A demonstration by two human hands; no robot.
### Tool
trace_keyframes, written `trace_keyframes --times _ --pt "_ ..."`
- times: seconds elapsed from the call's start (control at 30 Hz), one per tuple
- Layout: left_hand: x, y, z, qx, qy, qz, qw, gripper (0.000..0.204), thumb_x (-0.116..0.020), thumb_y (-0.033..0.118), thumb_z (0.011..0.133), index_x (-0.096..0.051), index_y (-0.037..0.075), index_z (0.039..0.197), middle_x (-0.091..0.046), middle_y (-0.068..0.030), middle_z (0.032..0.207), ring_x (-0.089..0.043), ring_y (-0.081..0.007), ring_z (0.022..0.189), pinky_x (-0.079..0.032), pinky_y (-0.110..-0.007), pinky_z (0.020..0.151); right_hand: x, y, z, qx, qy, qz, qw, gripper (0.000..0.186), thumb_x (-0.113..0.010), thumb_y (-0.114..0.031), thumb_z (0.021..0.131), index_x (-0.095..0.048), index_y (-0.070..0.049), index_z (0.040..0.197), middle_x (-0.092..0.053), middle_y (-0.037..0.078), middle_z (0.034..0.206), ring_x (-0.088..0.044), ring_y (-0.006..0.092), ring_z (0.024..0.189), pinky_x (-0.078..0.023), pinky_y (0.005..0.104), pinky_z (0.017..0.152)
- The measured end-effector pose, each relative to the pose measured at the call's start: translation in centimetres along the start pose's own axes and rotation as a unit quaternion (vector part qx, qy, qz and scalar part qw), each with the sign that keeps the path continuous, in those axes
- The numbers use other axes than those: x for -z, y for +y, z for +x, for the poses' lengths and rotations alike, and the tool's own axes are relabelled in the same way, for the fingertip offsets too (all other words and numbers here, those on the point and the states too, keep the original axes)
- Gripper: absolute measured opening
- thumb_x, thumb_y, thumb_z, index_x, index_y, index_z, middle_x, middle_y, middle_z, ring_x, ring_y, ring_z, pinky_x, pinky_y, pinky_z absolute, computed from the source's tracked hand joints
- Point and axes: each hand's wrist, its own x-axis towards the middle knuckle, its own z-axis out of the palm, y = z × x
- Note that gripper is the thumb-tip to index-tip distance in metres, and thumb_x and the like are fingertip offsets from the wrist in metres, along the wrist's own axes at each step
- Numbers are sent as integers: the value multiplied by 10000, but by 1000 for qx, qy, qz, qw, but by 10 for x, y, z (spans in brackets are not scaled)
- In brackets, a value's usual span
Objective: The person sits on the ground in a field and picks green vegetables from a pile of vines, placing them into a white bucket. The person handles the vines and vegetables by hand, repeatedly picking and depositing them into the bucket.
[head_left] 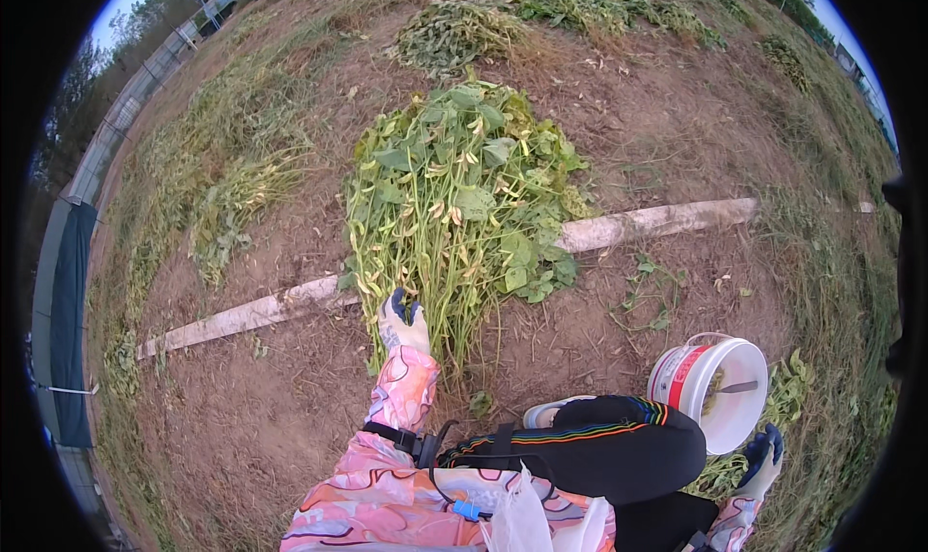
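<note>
A large heap of uprooted bean plants [464,194], with green and yellowing pods and leaves, lies in front of me, stems toward me. My left hand [402,325], in a white glove with dark blue coating, is at the heap's near left edge. Its fingers are curled closed around part of the bean plants; the exact piece is partly hidden. Far to the right, my right hand [763,461], gloved the same way, is low beside a white bucket [681,378] with a red band. Its fingers are apart, with nothing visible in them. The bucket tilts, showing a small scoop-like object [739,388] and some greenish contents.
A pale strip [657,223] crosses the brown soil beneath the heap. More plant piles [459,38] lie farther off, and loose plants [793,388] lie beside the bucket. My bent knee [657,455] is close to the bucket. A fence [130,102] runs along the left.
</note>
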Motion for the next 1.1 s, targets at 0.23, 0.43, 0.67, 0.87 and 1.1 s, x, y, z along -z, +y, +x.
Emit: trace_keyframes --times 0.23,0.43,0.67,0.87,1.1 --pt "-27 76 74 -280 -312 119 900 275 -627 111 771 -633 117 1046 -635 -124 1030 -579 -323 971 -456 -400 880 -14 4 0 -8 -26 19 999 318 -573 -264 913 -588 -61 1158 -587 12 799 -513 79 620 -430 219 559" --pt "-74 54 133 -211 -352 355 840 235 -552 200 811 -627 146 1027 -631 -94 1064 -580 -282 1011 -460 -404 873 -8 2 -5 -9 -9 19 1000 339 -596 -271 897 -581 -60 1163 -576 7 811 -510 82 615 -424 206 546" --pt "-94 65 135 -138 -373 517 758 448 -604 410 803 -591 153 1170 -564 -83 1201 -546 -259 1098 -459 -393 896 -8 -4 -15 -17 35 -13 999 269 -552 -242 922 -611 -77 1125 -580 0 781 -492 64 602 -404 202 553" --pt "-117 55 150 -20 -362 444 819 558 -545 502 811 -550 170 1259 -549 -124 1260 -561 -274 1117 -439 -389 945 -1 3 -15 -32 35 -5 999 269 -547 -225 921 -599 -75 1139 -571 -7 792 -484 69 597 -403 202 552" --pt "-144 6 182 -36 -447 544 709 674 -504 331 849 -286 55 1424 -374 -93 1438 -431 -209 1278 -328 -351 1068 -18 12 -1 -25 -2 0 1000 295 -543 -232 918 -577 -72 1164 -588 6 803 -508 80 609 -417 208 553"
